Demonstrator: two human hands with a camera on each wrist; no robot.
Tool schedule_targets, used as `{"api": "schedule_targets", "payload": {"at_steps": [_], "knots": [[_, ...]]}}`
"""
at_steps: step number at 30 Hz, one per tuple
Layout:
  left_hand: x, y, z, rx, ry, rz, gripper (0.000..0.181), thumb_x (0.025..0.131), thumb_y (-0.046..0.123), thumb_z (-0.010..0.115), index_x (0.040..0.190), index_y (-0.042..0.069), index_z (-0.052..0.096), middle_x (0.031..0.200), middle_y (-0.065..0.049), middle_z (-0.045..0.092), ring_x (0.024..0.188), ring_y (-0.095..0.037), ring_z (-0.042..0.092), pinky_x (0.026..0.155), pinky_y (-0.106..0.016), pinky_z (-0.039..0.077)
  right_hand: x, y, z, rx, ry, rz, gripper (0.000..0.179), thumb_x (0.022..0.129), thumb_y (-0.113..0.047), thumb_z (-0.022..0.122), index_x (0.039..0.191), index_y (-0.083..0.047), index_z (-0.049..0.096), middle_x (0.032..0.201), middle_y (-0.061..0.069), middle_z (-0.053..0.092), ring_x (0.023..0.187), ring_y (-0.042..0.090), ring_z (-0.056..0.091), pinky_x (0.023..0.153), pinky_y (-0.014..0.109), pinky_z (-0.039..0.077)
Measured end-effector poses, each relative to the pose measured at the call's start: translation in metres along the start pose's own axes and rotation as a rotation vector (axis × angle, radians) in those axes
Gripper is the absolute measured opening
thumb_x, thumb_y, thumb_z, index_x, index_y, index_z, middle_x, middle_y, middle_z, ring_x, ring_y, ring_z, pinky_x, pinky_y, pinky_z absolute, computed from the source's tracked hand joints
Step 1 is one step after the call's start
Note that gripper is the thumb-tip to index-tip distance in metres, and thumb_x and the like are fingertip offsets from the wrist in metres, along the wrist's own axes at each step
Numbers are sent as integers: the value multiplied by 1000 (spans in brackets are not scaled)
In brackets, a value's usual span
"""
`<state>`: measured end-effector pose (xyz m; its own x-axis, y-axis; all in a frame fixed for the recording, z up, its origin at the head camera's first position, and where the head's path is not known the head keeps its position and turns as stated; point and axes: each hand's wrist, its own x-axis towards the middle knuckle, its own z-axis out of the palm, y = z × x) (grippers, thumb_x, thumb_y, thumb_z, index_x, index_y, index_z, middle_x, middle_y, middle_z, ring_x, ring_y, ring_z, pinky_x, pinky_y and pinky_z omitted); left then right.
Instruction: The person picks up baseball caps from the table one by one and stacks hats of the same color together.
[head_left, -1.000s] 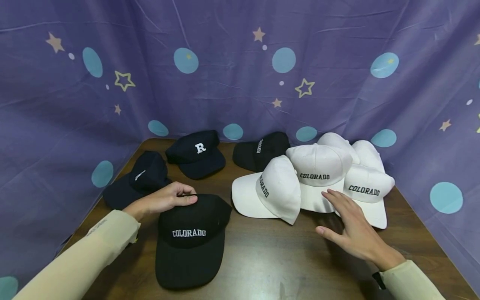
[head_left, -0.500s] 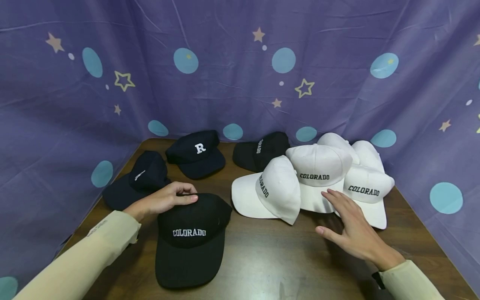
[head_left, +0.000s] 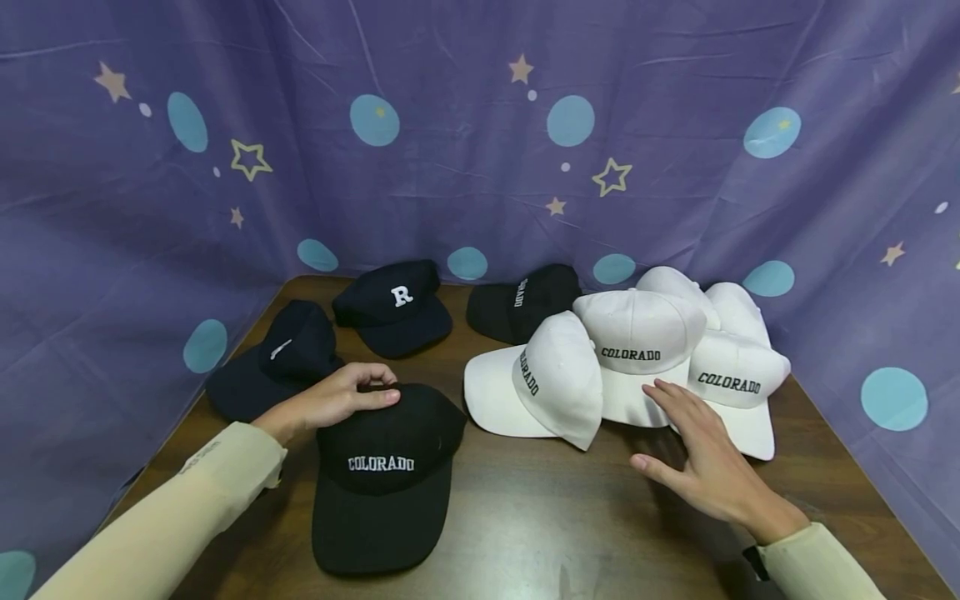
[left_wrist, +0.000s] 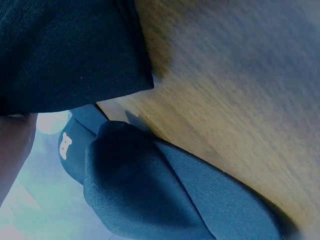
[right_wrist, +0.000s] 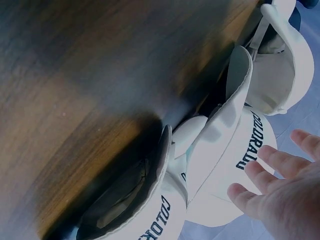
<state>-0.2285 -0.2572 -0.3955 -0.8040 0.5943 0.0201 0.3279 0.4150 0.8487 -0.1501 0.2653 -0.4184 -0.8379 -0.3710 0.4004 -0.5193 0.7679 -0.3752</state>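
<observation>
My left hand [head_left: 337, 400] pinches the top of a black baseball cap [head_left: 382, 517] lettered COLORADO, whose brim points toward me at the front left. In the left wrist view that black cap [left_wrist: 70, 55] fills the upper left corner. My right hand [head_left: 705, 462] holds nothing, its fingers spread and relaxed in front of the white caps. Nearest to it are a white COLORADO cap [head_left: 637, 325] in the middle and another white cap [head_left: 735, 371] at the right. The right wrist view shows the fingers [right_wrist: 285, 165] apart from the white caps.
A white cap [head_left: 558, 375] lies turned sideways near the table's middle. Behind stand a black COLORADO cap [head_left: 551, 300] and a navy cap [head_left: 382, 292] with an R. Another navy cap [head_left: 300, 346] sits beside my left wrist. A purple curtain [head_left: 465, 175] borders the wooden table [head_left: 555, 517].
Hardly anything differs. The head view has shifted very slightly, and my left hand keeps its pinch on the black baseball cap while my right hand stays where it was.
</observation>
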Motion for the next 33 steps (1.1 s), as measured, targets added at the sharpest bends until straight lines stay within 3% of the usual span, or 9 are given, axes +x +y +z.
{"api": "schedule_targets", "payload": {"at_steps": [10,33], "knots": [[1,0,0,44,54,-34,19,100,23,66,103,5,63,89,-6,62,84,-20,61,75,-29,48,-1,2,2,6,-3,12,92,82,-42,85,158,-18,39,160,16,38,146,43,31,115,61,21],[-5,1,-4,127,58,-8,15,100,24,67,101,9,66,88,-2,65,87,-20,60,80,-30,48,-1,0,4,4,-5,11,92,82,-43,85,158,-16,40,160,16,38,146,43,31,115,61,21]]}}
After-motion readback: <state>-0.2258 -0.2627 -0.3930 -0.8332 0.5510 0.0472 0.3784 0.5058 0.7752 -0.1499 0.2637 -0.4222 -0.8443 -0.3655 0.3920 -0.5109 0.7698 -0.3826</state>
